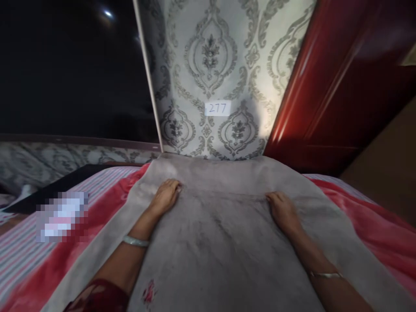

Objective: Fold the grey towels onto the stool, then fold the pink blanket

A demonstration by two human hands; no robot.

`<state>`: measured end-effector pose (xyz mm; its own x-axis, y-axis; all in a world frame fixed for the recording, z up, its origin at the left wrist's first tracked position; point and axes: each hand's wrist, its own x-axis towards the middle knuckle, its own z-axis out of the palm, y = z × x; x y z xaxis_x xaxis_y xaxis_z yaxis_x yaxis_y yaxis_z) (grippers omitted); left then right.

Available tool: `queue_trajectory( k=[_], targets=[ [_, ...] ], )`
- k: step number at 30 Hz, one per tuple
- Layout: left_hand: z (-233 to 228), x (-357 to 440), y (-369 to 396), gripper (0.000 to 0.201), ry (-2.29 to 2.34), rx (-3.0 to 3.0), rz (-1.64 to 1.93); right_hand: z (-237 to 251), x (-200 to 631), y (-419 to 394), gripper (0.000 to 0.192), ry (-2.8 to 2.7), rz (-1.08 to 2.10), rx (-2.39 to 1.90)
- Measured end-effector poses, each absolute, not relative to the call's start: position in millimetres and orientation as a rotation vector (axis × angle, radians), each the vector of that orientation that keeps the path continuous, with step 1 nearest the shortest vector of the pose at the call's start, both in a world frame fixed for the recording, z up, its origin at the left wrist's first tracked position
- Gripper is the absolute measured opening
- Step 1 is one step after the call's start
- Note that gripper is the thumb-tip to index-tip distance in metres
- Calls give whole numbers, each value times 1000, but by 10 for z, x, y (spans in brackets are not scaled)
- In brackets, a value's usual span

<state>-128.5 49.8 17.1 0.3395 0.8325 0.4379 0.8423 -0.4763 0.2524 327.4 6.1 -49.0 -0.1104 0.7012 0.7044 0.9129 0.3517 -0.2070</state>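
Observation:
A grey soft cloth [221,251] fills the middle of the view, with faint creases and a small red patch low on its left. Its straight upper edge runs between my two hands, lying over a grey layer [221,173] of similar look. At the left end of that edge, my left hand [165,196] is closed with the fingertips pinching the fabric. The right end is pinched by my right hand [282,208], also closed. The cloth between them looks drawn fairly straight. Slight blur softens the fingers.
Red plush fabric [360,208] shows on both sides of the grey layer, over a striped sheet [110,175]. Behind stand a patterned wall [211,82] with a paper marked 277 [217,108], a dark screen [71,73] and a red wooden panel [331,86]. A blurred-out patch [63,216] lies left.

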Motion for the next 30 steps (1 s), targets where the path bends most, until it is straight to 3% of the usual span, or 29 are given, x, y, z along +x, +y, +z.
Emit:
queue_trajectory(
  k=[8,13,21,30],
  targets=[
    [149,-2031,507,26,-2160,-1700,-1096,-656,3369,127,33,-1879,-391,-1369],
    [6,-2333,582,19,-2437,-1479,-1194,-688,3399,152,36,-1891,-391,-1344],
    [74,-2415,609,37,-2450,-1372,-1382,-677,3370,125,36,-1876,-383,-1357],
    [168,-2217,504,29,-2431,-1378,-1162,-654,3356,124,38,-1882,-370,-1347]
  ],
)
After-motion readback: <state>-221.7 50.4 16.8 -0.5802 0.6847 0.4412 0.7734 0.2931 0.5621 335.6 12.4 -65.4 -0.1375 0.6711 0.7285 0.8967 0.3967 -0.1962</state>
